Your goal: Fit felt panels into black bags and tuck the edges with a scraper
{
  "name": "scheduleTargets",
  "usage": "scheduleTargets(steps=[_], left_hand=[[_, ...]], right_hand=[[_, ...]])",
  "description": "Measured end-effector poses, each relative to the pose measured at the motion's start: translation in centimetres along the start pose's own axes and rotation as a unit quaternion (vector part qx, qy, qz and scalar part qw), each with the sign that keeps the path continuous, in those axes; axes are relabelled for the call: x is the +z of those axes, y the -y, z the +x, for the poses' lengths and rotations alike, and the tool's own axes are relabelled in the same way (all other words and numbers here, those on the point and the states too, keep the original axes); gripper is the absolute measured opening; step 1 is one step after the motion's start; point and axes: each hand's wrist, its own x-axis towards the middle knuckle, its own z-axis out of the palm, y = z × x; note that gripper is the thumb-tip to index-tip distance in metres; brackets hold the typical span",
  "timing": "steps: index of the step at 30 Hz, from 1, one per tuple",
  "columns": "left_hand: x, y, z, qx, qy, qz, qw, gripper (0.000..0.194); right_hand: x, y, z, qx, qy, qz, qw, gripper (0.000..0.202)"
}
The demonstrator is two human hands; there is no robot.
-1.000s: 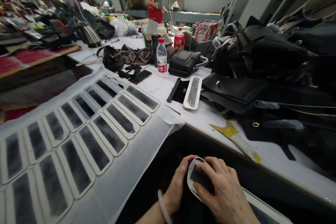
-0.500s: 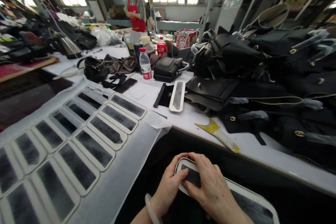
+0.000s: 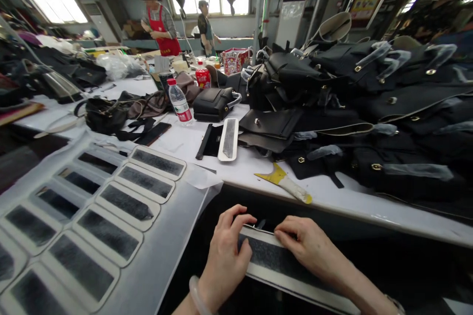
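Observation:
A long white-edged panel with a dark textured centre (image 3: 271, 258) lies below the table edge, between my hands. My left hand (image 3: 231, 251) grips its left end, the thumb on the dark centre and the fingers at the far edge. My right hand (image 3: 308, 243) pinches the panel's far edge further right, thumb and forefinger together. Similar panels (image 3: 109, 234) lie in rows on a pale sheet to the left. Another such panel (image 3: 228, 140) rests on the table beside a black leather piece (image 3: 211, 141).
A yellow-and-white tool (image 3: 284, 183) lies near the table's front edge (image 3: 244, 182). Black bags (image 3: 332, 93) are heaped at the right. A water bottle (image 3: 180, 103) and a phone (image 3: 155, 133) are further back. A person in a red apron (image 3: 162, 29) stands behind.
My hands have moved apart along the panel, and more of its dark centre shows between them. The view has turned to the right.

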Motion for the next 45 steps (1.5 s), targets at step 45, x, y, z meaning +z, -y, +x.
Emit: scheduleTargets(steps=[45], left_hand=[[0.7,0.0,-1.9,0.288,0.013,0.234,0.928,0.038]], right_hand=[[-0.9,2.1,5.3,-0.206,0.124,-0.126,0.962,0.016]])
